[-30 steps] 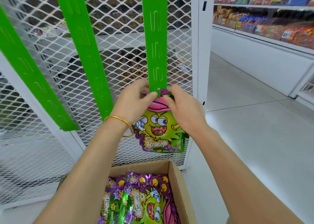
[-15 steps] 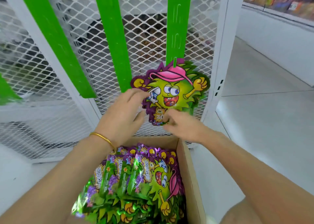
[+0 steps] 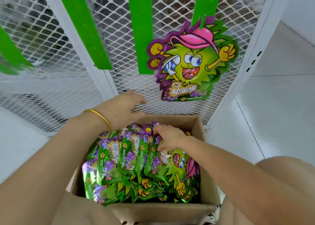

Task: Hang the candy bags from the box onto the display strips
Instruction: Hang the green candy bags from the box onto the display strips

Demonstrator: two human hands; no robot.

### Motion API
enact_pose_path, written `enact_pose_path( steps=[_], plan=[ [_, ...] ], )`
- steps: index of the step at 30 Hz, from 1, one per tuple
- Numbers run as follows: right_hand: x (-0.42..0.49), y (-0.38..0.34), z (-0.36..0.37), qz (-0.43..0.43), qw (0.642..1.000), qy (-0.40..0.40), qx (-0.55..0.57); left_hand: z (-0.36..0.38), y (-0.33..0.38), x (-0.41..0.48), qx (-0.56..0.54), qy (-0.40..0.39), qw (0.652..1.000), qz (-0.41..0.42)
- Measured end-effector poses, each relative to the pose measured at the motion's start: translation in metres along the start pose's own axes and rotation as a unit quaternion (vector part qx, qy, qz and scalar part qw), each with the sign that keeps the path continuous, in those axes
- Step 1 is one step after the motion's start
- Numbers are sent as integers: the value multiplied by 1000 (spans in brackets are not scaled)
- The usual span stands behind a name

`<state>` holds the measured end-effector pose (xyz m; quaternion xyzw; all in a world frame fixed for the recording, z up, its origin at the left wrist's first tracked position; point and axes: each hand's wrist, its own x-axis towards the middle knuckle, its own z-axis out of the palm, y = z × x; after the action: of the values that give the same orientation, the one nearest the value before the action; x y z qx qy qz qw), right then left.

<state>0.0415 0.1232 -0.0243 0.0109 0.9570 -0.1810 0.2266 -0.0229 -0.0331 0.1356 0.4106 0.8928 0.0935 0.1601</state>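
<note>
Head: candy bag (image 3: 190,59) (Chinese lettering)

One candy bag (image 3: 190,62) was hung on the right green display strip (image 3: 206,3) against the white mesh rack (image 3: 170,11); below it, a cardboard box (image 3: 198,131) was filled with more bags (image 3: 129,165).
</note>
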Motion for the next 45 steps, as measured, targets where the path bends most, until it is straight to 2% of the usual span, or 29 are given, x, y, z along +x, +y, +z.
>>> enact_pose_path(
  steps=[3, 6, 8, 10, 11, 14, 16, 19, 21, 23, 27, 29, 30, 31, 32, 33, 34, 35, 37, 39, 41, 43, 45],
  plan=[
    [0, 5, -10, -43, 998, 40, -15, 2, -2, -1, 5, -12, 1000, 1],
    [-15, 7, -43, -68, 992, 45, 100, 4, -2, -3, -4, -48, 999, -7],
    [-39, 5, -73, -67, 972, 70, 215, 6, -1, -5, -21, -90, 996, -21],
    [-67, 6, -95, -45, 926, 104, 359, 8, -3, -7, -64, -124, 989, -50],
    [-80, 8, -101, -31, 891, 117, 438, 10, -5, -7, -96, -136, 984, -66],
    [-112, 19, -103, 4, 750, 140, 646, 15, -8, -7, -196, -138, 966, -97],
    [-129, 27, -100, -21, 672, 144, 726, 18, -8, -9, -225, -139, 959, -105],
    [-147, 42, -95, -78, 593, 164, 785, 24, -8, -9, -170, -117, 971, -125],
    [-155, 52, -92, -94, 561, 194, 799, 29, -1, -9, -164, -111, 970, -144],
    [-166, 55, -93, -107, 540, 217, 806, 35, 10, -9, -237, -130, 954, -130],
    [-180, 55, -98, -117, 519, 261, 805, 41, 43, -11, -516, -173, 832, -106],
    [-189, 60, -101, -76, 546, 277, 787, 37, 49, -8, -554, -131, 817, -94],
    [-194, 65, -101, -30, 581, 281, 763, 33, 50, -7, -548, -100, 825, -97],
    [-200, 69, -101, 41, 639, 287, 712, 29, 49, -7, -517, -66, 849, -93],
    [-205, 74, -100, 116, 698, 297, 641, 25, 47, -7, -455, -24, 887, -76],
    [-208, 76, -99, 180, 734, 320, 571, 21, 46, -7, -361, 20, 931, -47],
    [-209, 76, -99, 219, 749, 361, 510, 17, 47, -8, -258, 62, 964, -8],
    [-207, 72, -100, 218, 760, 410, 455, 13, 50, -8, -162, 100, 981, 33],
    [-201, 51, -108, 120, 805, 478, 329, 6, 65, -11, -81, 144, 984, 64],
    [-195, 20, -124, 2, 864, 450, 225, -3, 83, -11, -47, 163, 982, 77],
    [-185, -4, -140, -50, 909, 379, 166, -14, 96, -9, -22, 178, 980, 89],
    [-174, -12, -158, -52, 931, 336, 133, -33, 106, -4, -62, 209, 972, 92],
    [-171, -13, -178, -30, 933, 340, 117, -52, 115, 3, -108, 226, 962, 111]
  ],
)
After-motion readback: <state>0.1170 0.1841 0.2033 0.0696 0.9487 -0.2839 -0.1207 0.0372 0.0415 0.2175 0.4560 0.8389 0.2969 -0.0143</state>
